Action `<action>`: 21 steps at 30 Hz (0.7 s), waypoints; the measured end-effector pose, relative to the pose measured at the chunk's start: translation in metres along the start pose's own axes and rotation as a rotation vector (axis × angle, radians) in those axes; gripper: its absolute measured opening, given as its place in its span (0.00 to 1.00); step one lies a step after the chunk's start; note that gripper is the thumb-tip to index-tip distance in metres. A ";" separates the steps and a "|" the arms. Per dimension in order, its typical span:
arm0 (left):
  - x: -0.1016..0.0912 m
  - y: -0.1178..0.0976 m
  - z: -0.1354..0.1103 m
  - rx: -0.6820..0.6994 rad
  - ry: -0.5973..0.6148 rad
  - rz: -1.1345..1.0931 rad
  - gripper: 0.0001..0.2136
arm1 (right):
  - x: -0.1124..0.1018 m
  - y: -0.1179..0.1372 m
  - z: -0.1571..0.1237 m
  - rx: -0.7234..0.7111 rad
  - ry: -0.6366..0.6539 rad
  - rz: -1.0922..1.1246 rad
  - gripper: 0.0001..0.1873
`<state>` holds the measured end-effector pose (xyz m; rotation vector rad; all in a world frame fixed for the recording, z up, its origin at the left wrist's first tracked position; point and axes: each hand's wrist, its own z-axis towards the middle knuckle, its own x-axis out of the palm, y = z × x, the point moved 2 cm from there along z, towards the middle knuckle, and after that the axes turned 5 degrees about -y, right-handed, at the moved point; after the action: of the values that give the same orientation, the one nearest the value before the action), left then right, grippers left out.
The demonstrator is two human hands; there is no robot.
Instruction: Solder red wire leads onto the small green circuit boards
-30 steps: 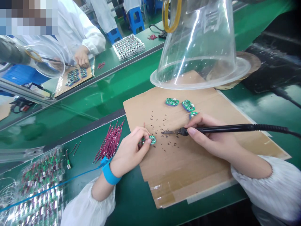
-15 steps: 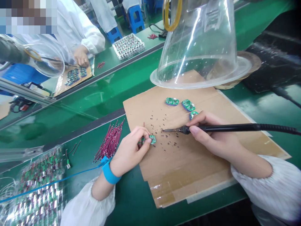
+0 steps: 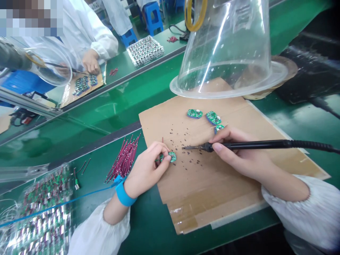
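My left hand [image 3: 148,166] is closed on a small green circuit board [image 3: 172,157] at the left part of the cardboard sheet [image 3: 202,194]. Part of the board is hidden under the fingers, and a short red wire stands up beside them. My right hand [image 3: 239,152] grips a black soldering iron [image 3: 255,144]. The iron's tip points left and stays a little apart from the board, above dark burn specks. Beyond my right hand lie three more circuit boards [image 3: 194,113], one partly covered by the fingers. A blue wrist strap [image 3: 124,193] circles my left wrist.
A bundle of dark red wires [image 3: 123,159] lies left of the cardboard. Farther left is a bubble-wrap tray of finished-looking parts [image 3: 45,212]. A clear fume hood [image 3: 225,56] hangs over the cardboard's far side. Across the divider, a co-worker's hand [image 3: 90,62] works among boards.
Both hands keep almost the same position. The soldering iron has shifted very slightly left; the circuit board stays in my left fingers.
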<state>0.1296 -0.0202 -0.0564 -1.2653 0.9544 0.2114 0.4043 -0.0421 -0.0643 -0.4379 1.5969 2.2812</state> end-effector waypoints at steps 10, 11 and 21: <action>0.001 0.002 0.000 0.006 -0.002 -0.009 0.03 | -0.001 0.001 0.002 -0.007 -0.009 -0.011 0.04; 0.001 0.002 0.000 0.006 -0.001 -0.009 0.03 | -0.001 0.001 0.001 -0.006 -0.007 -0.009 0.04; 0.000 0.000 0.001 0.011 -0.008 -0.014 0.04 | -0.001 0.001 0.000 0.003 -0.043 -0.008 0.03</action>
<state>0.1298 -0.0196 -0.0564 -1.2595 0.9390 0.2000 0.4044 -0.0426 -0.0627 -0.3912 1.5746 2.2664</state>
